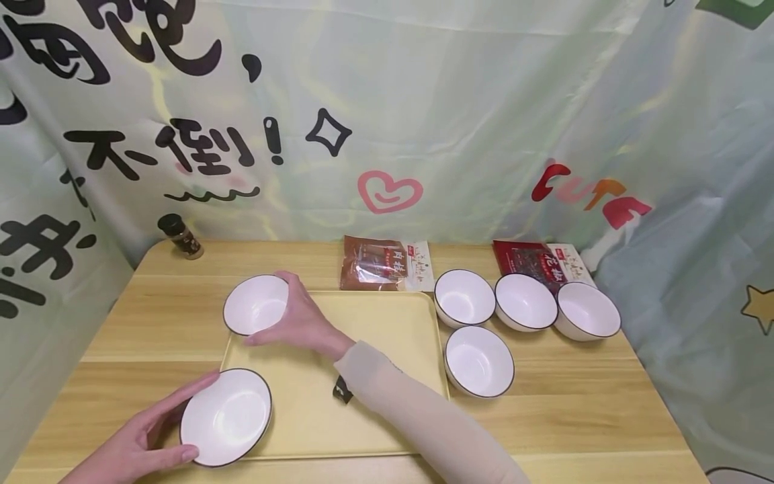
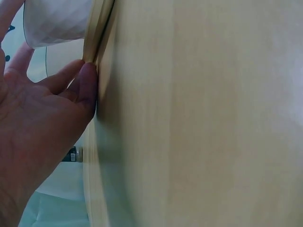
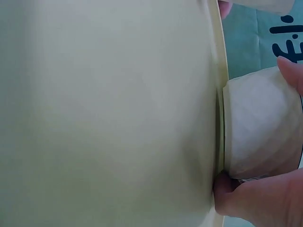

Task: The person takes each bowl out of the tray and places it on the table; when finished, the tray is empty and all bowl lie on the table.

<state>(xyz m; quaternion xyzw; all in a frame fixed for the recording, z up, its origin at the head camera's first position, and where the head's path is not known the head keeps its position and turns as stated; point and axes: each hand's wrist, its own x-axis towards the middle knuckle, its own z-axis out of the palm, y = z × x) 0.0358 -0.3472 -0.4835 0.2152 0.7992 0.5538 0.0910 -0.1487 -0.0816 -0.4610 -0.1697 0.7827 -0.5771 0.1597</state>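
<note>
My left hand (image 1: 142, 433) grips a white bowl (image 1: 226, 418) with a dark rim at the front left corner of the yellow tray (image 1: 387, 343). Its thumb lies at the bowl's near side, the fingers at the far side. In the left wrist view, this bowl's patterned outside (image 2: 57, 21) shows above the fingers. Across the tray, my right hand (image 1: 305, 319) holds a second white bowl (image 1: 255, 306) by its right side at the back left corner. The right wrist view shows that bowl's textured wall (image 3: 262, 123) between thumb and fingers, beside the tray's edge.
Several matching bowls, including a front one (image 1: 480, 361), stand right of the tray. A brown packet (image 1: 381, 264) and a red packet (image 1: 538, 262) lie at the back. A black-capped jar (image 1: 181, 236) stands back left. The right sleeve partly covers a small black item (image 1: 341, 390).
</note>
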